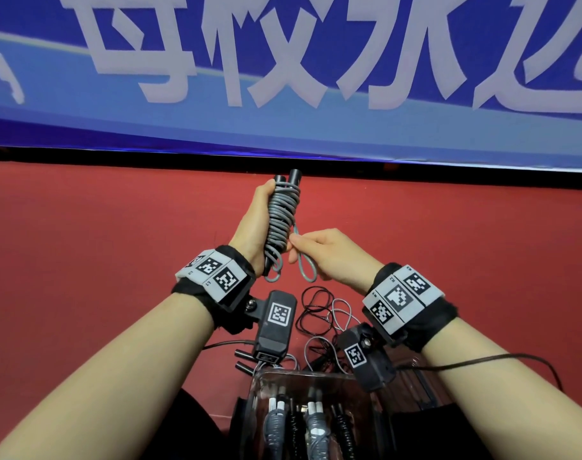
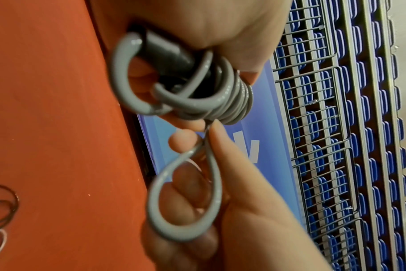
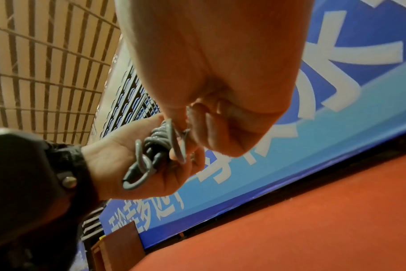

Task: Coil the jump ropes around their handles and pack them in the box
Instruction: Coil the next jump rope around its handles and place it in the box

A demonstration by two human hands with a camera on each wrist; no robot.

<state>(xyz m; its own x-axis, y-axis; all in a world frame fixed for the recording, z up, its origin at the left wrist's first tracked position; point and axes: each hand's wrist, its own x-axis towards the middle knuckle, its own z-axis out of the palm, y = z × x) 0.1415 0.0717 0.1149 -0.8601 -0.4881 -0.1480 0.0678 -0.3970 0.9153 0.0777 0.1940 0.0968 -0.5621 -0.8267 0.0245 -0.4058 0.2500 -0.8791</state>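
A grey jump rope (image 1: 281, 217) is coiled many times round its two black handles (image 1: 294, 176), held upright above the red floor. My left hand (image 1: 253, 224) grips the bundle from the left. My right hand (image 1: 323, 250) pinches the last grey loop (image 1: 305, 267) beside the lower coils; the left wrist view shows this loop (image 2: 186, 198) hanging over the right hand's fingers (image 2: 218, 146). The right wrist view shows the coiled bundle (image 3: 155, 144) in the left palm. A clear box (image 1: 303, 380) near my knees holds several coiled ropes (image 1: 314, 426).
Loose black and grey ropes (image 1: 319, 313) with black handles (image 1: 245, 360) lie tangled on the red floor (image 1: 100, 244) between my wrists and the box. A blue banner (image 1: 283, 78) with white characters runs along the far edge. Blue seats behind railings (image 2: 336, 146) stand beyond it.
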